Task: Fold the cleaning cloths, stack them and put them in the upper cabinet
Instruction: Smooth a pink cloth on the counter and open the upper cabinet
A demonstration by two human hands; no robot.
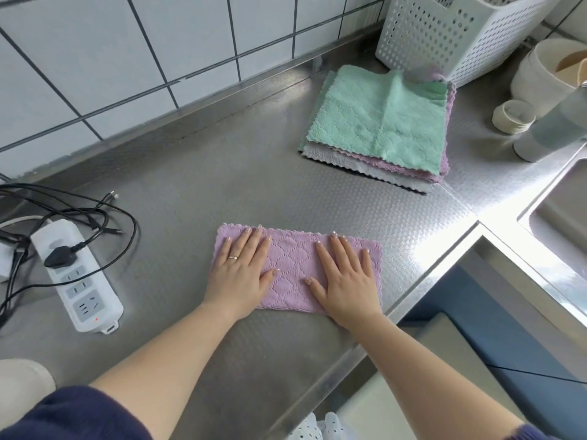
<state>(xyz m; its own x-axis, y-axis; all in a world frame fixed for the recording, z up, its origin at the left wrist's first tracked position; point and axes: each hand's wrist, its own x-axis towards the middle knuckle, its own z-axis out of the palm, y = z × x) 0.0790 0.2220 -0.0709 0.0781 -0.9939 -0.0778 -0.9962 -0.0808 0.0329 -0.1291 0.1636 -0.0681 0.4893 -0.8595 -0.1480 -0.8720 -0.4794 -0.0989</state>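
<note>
We have both palms flat on a folded purple cleaning cloth (297, 268) that lies on the steel countertop (190, 192), near its front edge. Our left hand (241, 271) presses the cloth's left end with fingers straight and spread, a ring on one finger; our right hand (344, 277) presses the right end the same way, so neither hand grasps anything. The cloth forms a long rectangle with its scalloped edges at the far side.

Further back and to the right sits a stack of unfolded cloths (378, 128), a green one on top, purple and grey layers showing beneath at the near edge. Its far corner touches or lies just beside a white perforated basket (444, 36) by the tiled wall (111, 58).

To our left a white power strip (79, 277) rests on the counter with a black plug in it and dark cables (95, 214) looped around. At the right, a sink (559, 211) is set into the counter, with pale cups (546, 71) and a small round lid (513, 117) beyond it
</note>
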